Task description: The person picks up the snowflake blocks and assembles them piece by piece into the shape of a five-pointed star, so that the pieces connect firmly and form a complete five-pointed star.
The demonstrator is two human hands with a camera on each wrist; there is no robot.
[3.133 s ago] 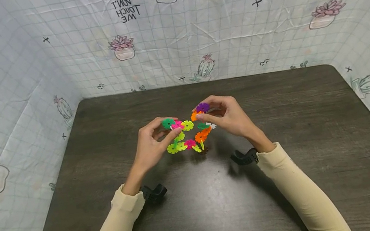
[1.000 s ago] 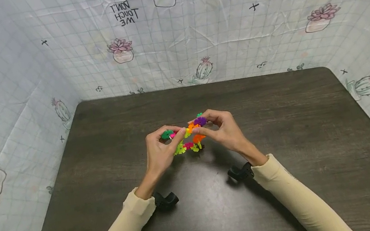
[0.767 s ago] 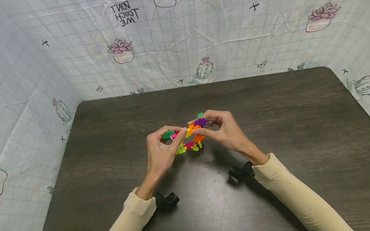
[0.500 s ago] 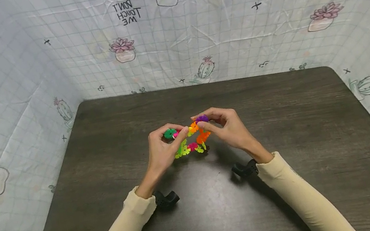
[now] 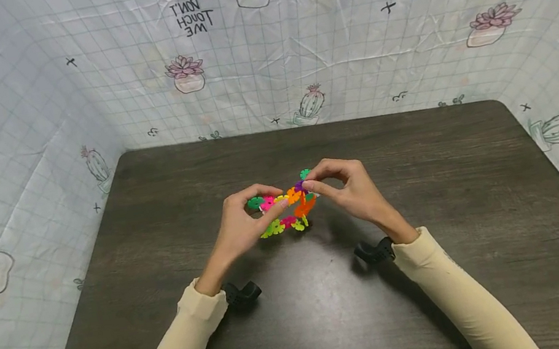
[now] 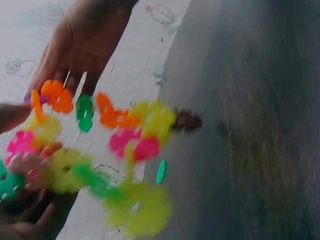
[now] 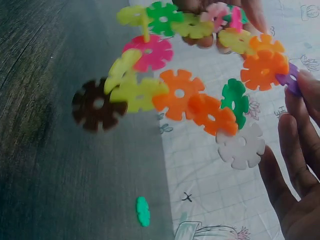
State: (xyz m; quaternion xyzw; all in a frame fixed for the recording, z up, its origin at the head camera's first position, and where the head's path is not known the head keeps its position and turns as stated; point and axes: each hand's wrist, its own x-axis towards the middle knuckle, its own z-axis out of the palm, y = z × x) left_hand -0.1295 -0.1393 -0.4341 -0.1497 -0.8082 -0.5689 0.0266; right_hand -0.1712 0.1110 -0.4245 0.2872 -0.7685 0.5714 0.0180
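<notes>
Slotted plastic flower discs are joined into a chain (image 7: pixel 179 94) of orange, yellow, pink, green, white and brown pieces, held above the table. My left hand (image 5: pixel 241 224) pinches its left part between thumb and fingers, around the pink disc (image 5: pixel 268 203) and yellow pieces. With thumb and fingertips, my right hand (image 5: pixel 354 189) pinches a purple disc (image 7: pixel 290 79), which meets an orange disc (image 7: pixel 265 70) of the chain. Whether they are fully slotted together I cannot tell. The white disc (image 7: pixel 241 146) and brown disc (image 7: pixel 99 106) stick out from the chain. The left wrist view is blurred.
A loose green disc (image 7: pixel 143 211) lies on the dark wooden table (image 5: pixel 427 186), beyond the hands. Patterned cloth (image 5: pixel 344 32) stands behind the table and along both sides. A black wrist mount (image 5: pixel 243 294) hangs under each forearm.
Both hands came closer together than three seconds ago, then drew slightly apart. The purple disc now stands more edge-on and nearer the orange disc. The chain has tilted a little.
</notes>
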